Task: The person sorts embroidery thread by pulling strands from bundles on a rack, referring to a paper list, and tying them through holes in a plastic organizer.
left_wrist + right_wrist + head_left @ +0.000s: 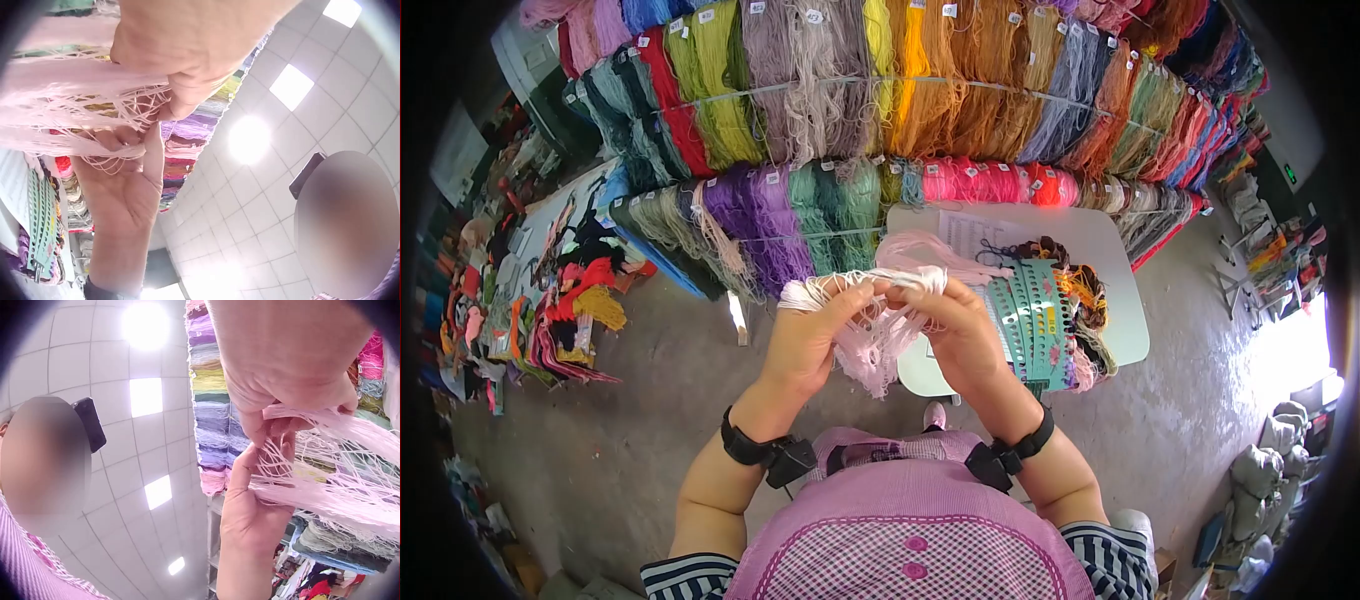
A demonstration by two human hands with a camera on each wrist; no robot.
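A skein of pale pink yarn [868,362] hangs between both hands in front of the person's chest, its strands spread and crossing in loose loops. My left hand [812,335] grips one side of it, thumb and fingers pinching near the top. On the other side my right hand [965,335] pinches the strands, and the thumbs nearly meet in the middle. In the left wrist view, the strands [69,103] stretch away from the fingers in two bundles with a thin web between them. The right wrist view shows the yarn [337,503] looped over the left fingers.
Behind the hands, racks carry tagged skeins [815,90] in many colours. A pale table [1122,270] bears paper sheets [970,228], more pale pink yarn [925,250] and green perforated cards [1030,320] with coloured threads. Another table [530,240] with yarn piles stands left; sacks [1260,475] lie right.
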